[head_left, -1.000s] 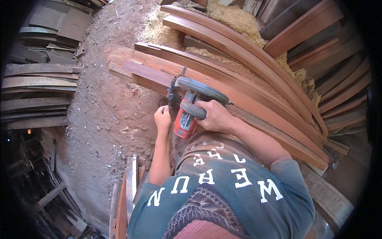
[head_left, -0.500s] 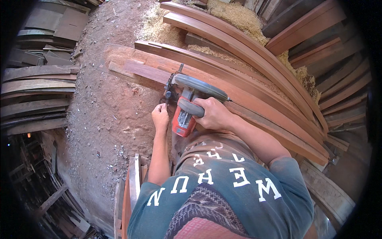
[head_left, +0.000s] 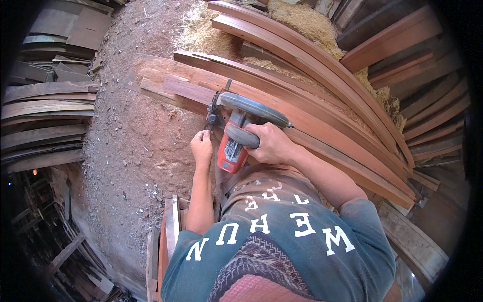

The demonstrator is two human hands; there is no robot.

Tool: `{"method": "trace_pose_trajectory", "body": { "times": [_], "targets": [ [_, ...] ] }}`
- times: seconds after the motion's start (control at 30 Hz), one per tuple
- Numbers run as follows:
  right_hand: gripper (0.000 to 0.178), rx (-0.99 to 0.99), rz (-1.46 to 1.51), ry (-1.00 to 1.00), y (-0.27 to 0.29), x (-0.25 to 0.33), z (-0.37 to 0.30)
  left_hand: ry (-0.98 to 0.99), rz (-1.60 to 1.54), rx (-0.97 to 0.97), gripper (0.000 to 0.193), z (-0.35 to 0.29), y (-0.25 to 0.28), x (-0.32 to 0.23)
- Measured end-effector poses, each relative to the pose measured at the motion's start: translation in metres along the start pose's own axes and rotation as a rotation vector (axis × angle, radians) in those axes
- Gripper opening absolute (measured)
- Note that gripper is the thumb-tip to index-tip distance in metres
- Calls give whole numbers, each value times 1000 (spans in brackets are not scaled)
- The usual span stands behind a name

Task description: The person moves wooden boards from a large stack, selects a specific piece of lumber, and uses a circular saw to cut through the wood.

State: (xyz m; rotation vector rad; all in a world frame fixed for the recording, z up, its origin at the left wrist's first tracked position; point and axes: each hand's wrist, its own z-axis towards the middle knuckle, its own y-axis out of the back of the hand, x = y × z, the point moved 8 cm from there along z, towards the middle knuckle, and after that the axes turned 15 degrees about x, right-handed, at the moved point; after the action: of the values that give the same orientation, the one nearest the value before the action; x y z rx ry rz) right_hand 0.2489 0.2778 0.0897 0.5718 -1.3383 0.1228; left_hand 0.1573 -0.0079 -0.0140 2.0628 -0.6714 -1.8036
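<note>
Red-bodied handheld power saw with a black loop handle (head_left: 232,143) sits in front of the person's legs, beside a flat purplish-brown wooden board (head_left: 188,89). The right hand (head_left: 271,143) has its fingers wrapped around the handle; the left hand (head_left: 202,146) has fingertips pinched together at a small dark fitting (head_left: 213,119), probably gripping it. The board's visible stretch looks uncut; with the blade hidden, I cannot tell whether a cut is begun or what is left.

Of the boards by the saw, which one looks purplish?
The narrow purplish-brown wooden board jutting out left of the red-and-grey handheld power saw; the long wooden planks beside it look orange-brown.
</note>
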Motion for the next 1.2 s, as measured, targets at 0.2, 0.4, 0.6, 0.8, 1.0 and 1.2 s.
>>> {"method": "trace_pose_trajectory", "body": {
  "times": [0.2,0.4,0.6,0.8,1.0,1.2],
  "targets": [
    [18,-28,18,30,-1,-2,2,-33,47,-7,23,5,1,1],
    [20,-20,33,23,-2,-6,10,24,9,9,22,13,5,7],
    [23,-26,9,42,-3,-8,16,-18,18,-4,22,18,9,5],
    [24,-16,5,39,-5,-12,22,-2,48,-18,23,24,14,7],
    [21,-22,32,20,-7,-16,29,10,50,-12,23,31,18,10],
    [21,-25,42,18,-9,-21,35,-15,58,-2,22,35,19,10]
  ]
}}
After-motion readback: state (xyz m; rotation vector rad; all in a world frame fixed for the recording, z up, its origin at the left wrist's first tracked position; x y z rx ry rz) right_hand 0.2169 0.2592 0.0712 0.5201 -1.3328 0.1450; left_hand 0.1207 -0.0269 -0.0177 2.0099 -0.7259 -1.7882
